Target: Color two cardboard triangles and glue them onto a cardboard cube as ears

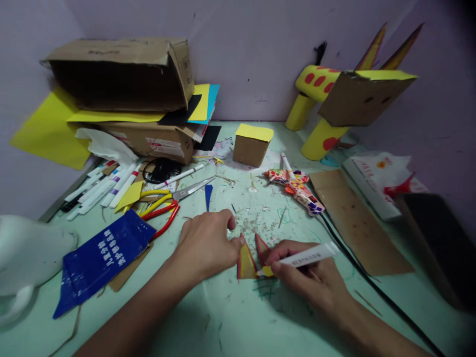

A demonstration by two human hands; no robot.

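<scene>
Two small pointed cardboard pieces with red edges lie side by side on the pale green table. The left piece (246, 263) is coloured yellow inside. My left hand (210, 243) has its fingers curled, with the fingertips at that piece's upper edge. The right piece (262, 248) is partly covered by my right hand (308, 275), which grips a white marker (310, 254). The marker's yellow tip touches or nearly touches the left piece near its lower right corner.
Scissors (193, 188), markers (98, 186) and a blue packet (107, 258) lie left. A small box (251, 148) stands behind. A flowered glue gun (301, 191), its black cable, a cardboard strip (360, 223) and a yellow cardboard animal (320, 139) are right.
</scene>
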